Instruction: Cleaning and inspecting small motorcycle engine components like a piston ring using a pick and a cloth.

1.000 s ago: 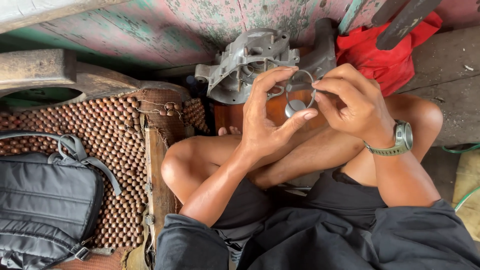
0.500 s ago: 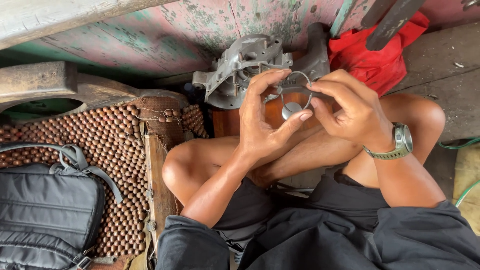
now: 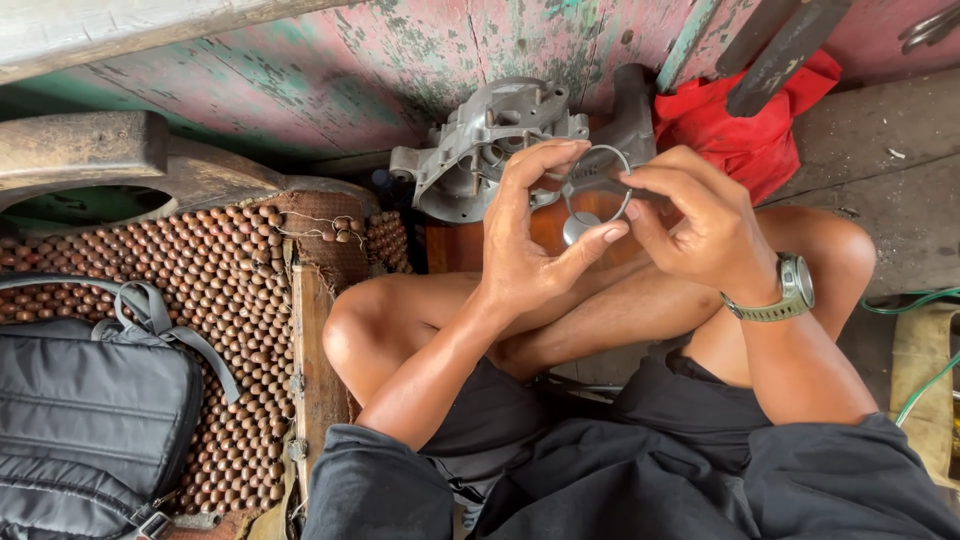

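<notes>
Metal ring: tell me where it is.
Head view, upper centre: the metal ring is held between both hands, left hand and right hand, before the grey casting.

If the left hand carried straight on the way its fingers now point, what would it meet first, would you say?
The left hand points up the picture, fingertips on the thin metal ring. Just beyond lies the grey metal casting, probably the first thing met, though depth is unclear from this one view.
</notes>
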